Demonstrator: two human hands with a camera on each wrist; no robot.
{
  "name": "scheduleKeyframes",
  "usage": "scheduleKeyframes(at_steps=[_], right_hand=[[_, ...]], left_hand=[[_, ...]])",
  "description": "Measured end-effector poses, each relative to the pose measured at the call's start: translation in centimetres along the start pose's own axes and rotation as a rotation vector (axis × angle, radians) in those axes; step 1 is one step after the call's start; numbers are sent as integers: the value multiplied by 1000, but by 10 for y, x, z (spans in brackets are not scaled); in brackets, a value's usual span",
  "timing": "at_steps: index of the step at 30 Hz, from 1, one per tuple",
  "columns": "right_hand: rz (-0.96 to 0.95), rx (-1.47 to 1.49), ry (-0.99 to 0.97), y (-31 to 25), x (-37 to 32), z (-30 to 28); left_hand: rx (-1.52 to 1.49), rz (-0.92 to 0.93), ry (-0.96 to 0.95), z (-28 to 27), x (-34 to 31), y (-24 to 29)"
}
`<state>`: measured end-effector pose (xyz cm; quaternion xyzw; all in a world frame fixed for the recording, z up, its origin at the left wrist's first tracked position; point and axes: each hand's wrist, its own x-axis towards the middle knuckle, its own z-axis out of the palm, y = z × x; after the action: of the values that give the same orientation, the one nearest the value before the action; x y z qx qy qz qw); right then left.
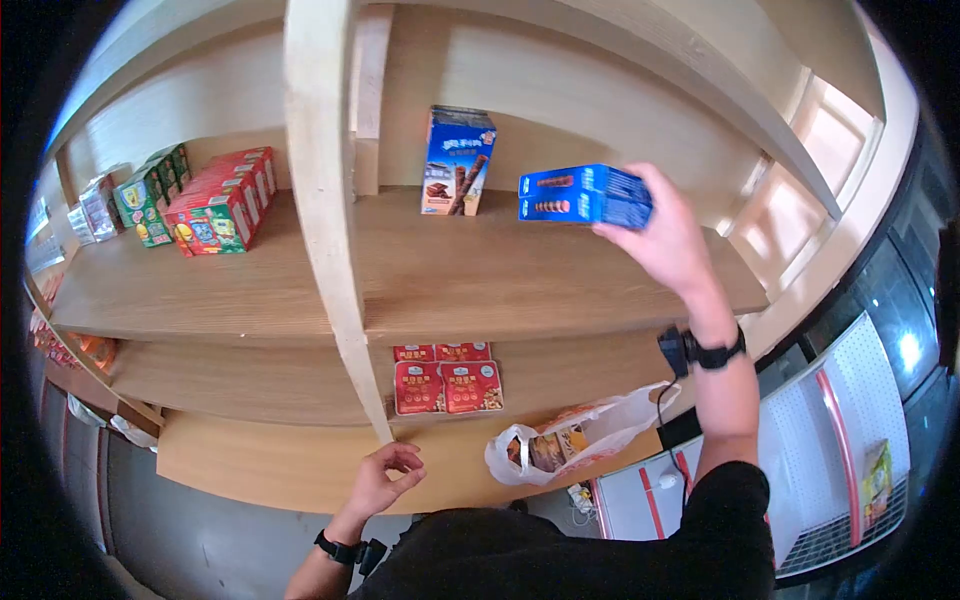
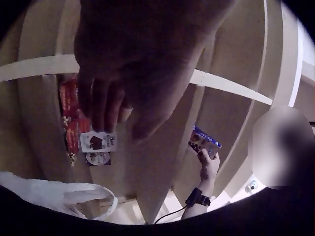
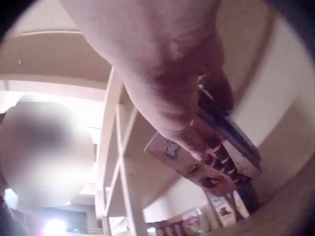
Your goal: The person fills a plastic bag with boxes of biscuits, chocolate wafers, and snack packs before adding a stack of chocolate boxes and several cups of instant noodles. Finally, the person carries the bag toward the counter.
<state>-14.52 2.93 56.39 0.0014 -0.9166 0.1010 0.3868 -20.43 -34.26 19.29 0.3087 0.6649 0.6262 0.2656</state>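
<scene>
Over the upper shelf (image 1: pixel 560 270), my right hand (image 1: pixel 672 230) grips a pair of blue wafer-roll boxes (image 1: pixel 565 195) stacked together and held sideways. The thumb is on the near side and the fingers are on the far side; the right wrist view shows the boxes (image 3: pixel 197 164) pinched below the hand. Just left of them, more blue wafer-roll boxes (image 1: pixel 455 165) stand upright in a row on the shelf. My left hand (image 1: pixel 385 480) hangs with loosely curled fingers by the front edge of the lowest board, holding nothing. Nearest to it are several flat red snack packs (image 1: pixel 445 387) on the lower shelf.
A white plastic bag (image 1: pixel 625 420) with packaged goods inside lies right of the red packs. A wooden post (image 1: pixel 325 170) divides the shelves. Beyond it stand red boxes (image 1: pixel 215 205) and green boxes (image 1: pixel 150 205). A white rack (image 1: pixel 830 430) is at the right.
</scene>
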Motion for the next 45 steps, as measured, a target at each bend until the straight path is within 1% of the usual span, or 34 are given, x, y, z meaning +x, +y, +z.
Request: scheduleKeyframes(at_steps=[1,3,4,6,7,9,10,11,12,14,15,18,19,21,22,23,24,26,27,28,29,30,33,36,38,39,40,41,42,43,44,45], right_hand=[[9,44,86,-9,-20,-10],[-33,55,177,-23,-65,-26],[-76,112,166,-29,-88,-31],[-87,279,-18,-42,-131,-40],[-130,307,-158,-42,-145,-41],[-124,457,-306,-40,-170,-30],[-149,438,-333,-33,-182,-19],[-152,474,-347,-26,-193,-7],[-159,508,-354,-17,-202,3],[-104,589,-344,3,-223,14],[-71,631,-337,12,-231,18],[204,943,-246,36,-251,20],[275,1094,-288,44,-257,25],[297,1071,-401,57,-275,37],[310,1061,-462,65,-283,43],[340,1099,-427,74,-291,47],[357,1065,-423,86,-299,49],[410,1016,-442,108,-320,53],[532,1248,-463,114,-329,55],[496,1119,-597,128,-334,53],[527,1174,-560,131,-343,57],[548,1223,-520,135,-349,61],[635,1193,-433,154,-366,69],[725,1067,-297,176,-366,76],[797,972,-166,190,-377,90],[801,1031,-56,190,-376,96],[807,1084,57,189,-376,101],[825,1066,28,191,-380,102],[795,993,-24,191,-384,103],[753,919,-62,193,-385,106],[712,842,-98,192,-387,110],[753,860,-149,190,-393,113]], left_hand=[[16,44,29,3,3,7],[176,216,80,12,5,38],[256,297,104,17,5,56],[335,541,194,34,13,96],[375,665,241,45,19,114],[461,750,181,67,31,142],[506,793,152,81,36,153],[610,742,106,94,41,162],[597,636,54,108,47,158],[578,425,-52,134,61,138],[545,440,-38,147,67,138],[434,197,-49,172,65,119],[242,108,-22,182,65,111],[61,82,6,206,71,110],[62,62,-2,213,76,103],[63,42,-9,221,81,96],[64,22,-16,228,86,89],[85,-76,-50,247,87,74],[86,-131,-59,257,83,69],[170,-101,-56,264,84,74],[254,-72,-50,270,85,80],[433,24,-52,272,86,93],[533,115,84,260,92,98],[888,116,323,236,94,78],[902,79,375,221,90,70],[908,56,402,216,87,64],[855,-24,376,214,84,58],[801,-102,349,214,80,52],[749,-162,324,213,77,46],[701,-134,295,214,77,39],[677,-152,261,216,77,37],[652,-168,227,219,79,36]])
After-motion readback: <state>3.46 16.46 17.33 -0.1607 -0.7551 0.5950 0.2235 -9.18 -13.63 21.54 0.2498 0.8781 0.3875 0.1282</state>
